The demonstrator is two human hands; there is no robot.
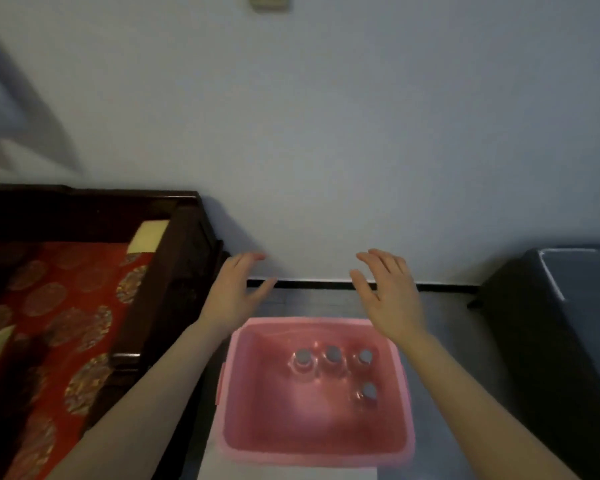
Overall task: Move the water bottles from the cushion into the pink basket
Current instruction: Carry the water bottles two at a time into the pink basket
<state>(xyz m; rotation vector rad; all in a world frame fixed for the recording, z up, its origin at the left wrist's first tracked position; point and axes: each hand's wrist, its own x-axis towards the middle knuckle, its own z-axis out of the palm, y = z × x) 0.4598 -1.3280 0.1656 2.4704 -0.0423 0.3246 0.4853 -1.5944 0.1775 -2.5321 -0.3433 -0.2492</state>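
The pink basket [312, 455] stands on the floor below me. Several clear water bottles with grey caps stand upright inside it: a row of three [332, 355] near its far wall and one more [368, 391] toward the right. My left hand [232, 292] hovers above and beyond the basket's far left corner, fingers spread, holding nothing. My right hand [388, 296] hangs over the far right corner, also open and holding nothing. The red patterned cushion [63, 323] lies on the left; no bottle shows on its visible part.
A dark wooden seat frame [174, 271] borders the cushion, right beside the basket's left side. A dark grey bin or box [568, 306] stands at the right. A pale wall with a black baseboard [326, 283] runs behind the basket.
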